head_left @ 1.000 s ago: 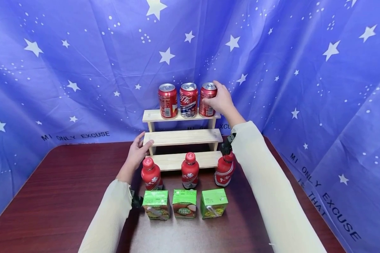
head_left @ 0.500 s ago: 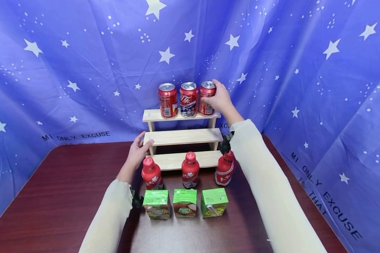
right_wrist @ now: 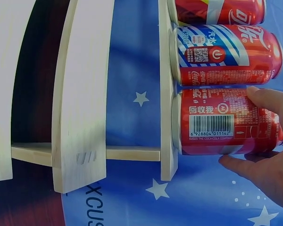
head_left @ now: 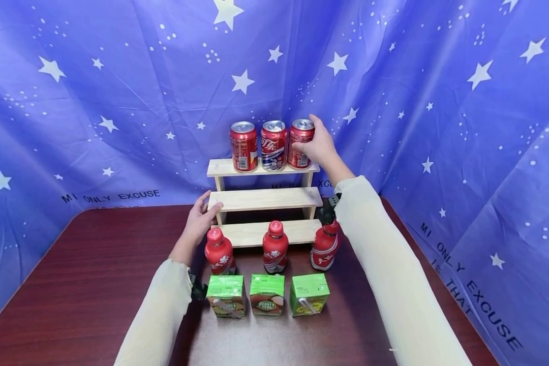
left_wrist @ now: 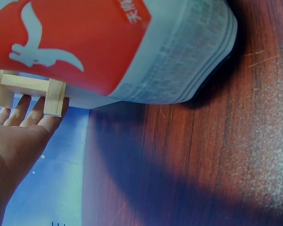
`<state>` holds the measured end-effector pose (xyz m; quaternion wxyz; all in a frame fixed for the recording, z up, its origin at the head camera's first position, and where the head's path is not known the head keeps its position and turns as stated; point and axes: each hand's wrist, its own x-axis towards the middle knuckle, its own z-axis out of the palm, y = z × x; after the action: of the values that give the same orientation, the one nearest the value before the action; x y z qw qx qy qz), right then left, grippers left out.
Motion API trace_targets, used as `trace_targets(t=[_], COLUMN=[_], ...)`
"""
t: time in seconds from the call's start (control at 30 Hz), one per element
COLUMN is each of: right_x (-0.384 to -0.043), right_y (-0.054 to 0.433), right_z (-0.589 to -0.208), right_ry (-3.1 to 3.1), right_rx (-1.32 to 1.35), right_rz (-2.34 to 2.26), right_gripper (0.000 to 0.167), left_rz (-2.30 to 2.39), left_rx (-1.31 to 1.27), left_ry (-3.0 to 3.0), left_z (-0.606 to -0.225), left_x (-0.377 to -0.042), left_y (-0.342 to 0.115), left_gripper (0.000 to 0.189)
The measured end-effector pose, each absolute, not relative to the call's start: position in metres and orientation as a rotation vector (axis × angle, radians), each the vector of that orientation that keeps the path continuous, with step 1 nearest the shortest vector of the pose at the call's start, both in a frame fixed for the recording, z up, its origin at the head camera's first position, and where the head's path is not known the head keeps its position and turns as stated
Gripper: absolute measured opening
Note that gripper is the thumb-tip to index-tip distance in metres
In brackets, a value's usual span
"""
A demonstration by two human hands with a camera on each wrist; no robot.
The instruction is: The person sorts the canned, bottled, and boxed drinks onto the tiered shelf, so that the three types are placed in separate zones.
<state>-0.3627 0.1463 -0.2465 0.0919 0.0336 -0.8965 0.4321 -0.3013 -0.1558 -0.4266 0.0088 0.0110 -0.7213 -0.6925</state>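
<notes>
On the top tier of a three-tier wooden display stand [head_left: 265,198] stand three red soda cans in a row. My right hand [head_left: 319,144] holds the rightmost can [right_wrist: 212,123], thumb on its near side and fingers around its far side. That can stands upright close beside the middle can [head_left: 273,147]; the left can [head_left: 244,147] is a little farther off. With my left hand [head_left: 199,219] I grip the left end of the middle tier, thumb on top and fingers along the side. A red bottle [left_wrist: 85,42] fills much of the left wrist view, in front of that hand.
Before the stand, three red bottles stand upright: left [head_left: 219,254], middle [head_left: 275,249] and right [head_left: 325,248], the last close to my right sleeve. Three green drink cartons [head_left: 267,295] line up nearer on the dark wooden table [head_left: 110,264]. A blue star-patterned curtain [head_left: 142,101] surrounds the back and sides.
The rightmost can has shifted very slightly left toward the middle can, with my right hand on it. My left hand keeps its place on the stand.
</notes>
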Motion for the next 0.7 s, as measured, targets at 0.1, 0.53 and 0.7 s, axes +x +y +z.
trace_targets(t=[0.1, 0.53, 0.7], right_x=[-0.361, -0.353, -0.346], right_y=[0.147, 0.159, 0.165], right_z=[-0.246, -0.248, -0.246], right_ry=[-2.655, -2.669, -2.708], right_rx=[0.099, 0.108, 0.094], right_rz=[1.299, 1.324, 1.244], right_gripper=[0.093, 0.095, 0.086], left_rz=[-2.17, -2.146, -2.172], left_rx=[0.034, 0.025, 0.021], left_ry=[-2.251, -2.26, -2.247], left_z=[-0.426, -0.426, -0.428], left_x=[-0.301, -0.3, -0.301], left_y=[-0.156, -0.156, -0.157], left_gripper=[0.067, 0.067, 0.067])
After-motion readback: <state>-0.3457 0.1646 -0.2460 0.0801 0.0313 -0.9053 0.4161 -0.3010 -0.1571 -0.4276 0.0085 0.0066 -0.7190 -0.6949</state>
